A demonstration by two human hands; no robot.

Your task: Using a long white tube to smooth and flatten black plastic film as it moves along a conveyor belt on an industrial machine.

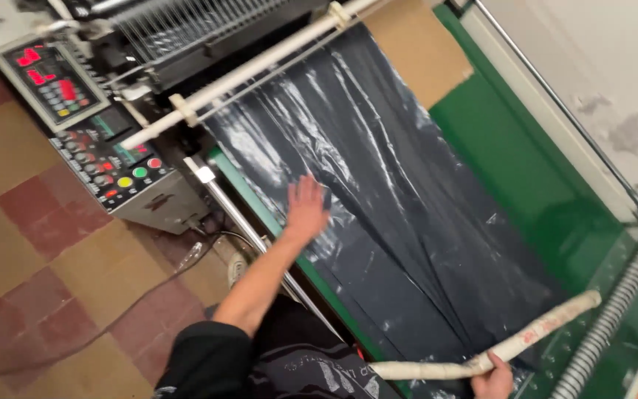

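My left hand lies flat, fingers apart, on a wide sheet of shiny black plastic film that runs down the green machine table. My right hand, at the bottom edge of the view, grips a long white cardboard tube with red print. The tube lies slantwise across the lower end of the film, its far end pointing up and right.
A grey control panel with red displays and coloured buttons stands at the left. White rollers cross above the film. A brown cardboard sheet lies at the top. A ribbed metal roller runs along the right. Tiled floor with a cable lies below.
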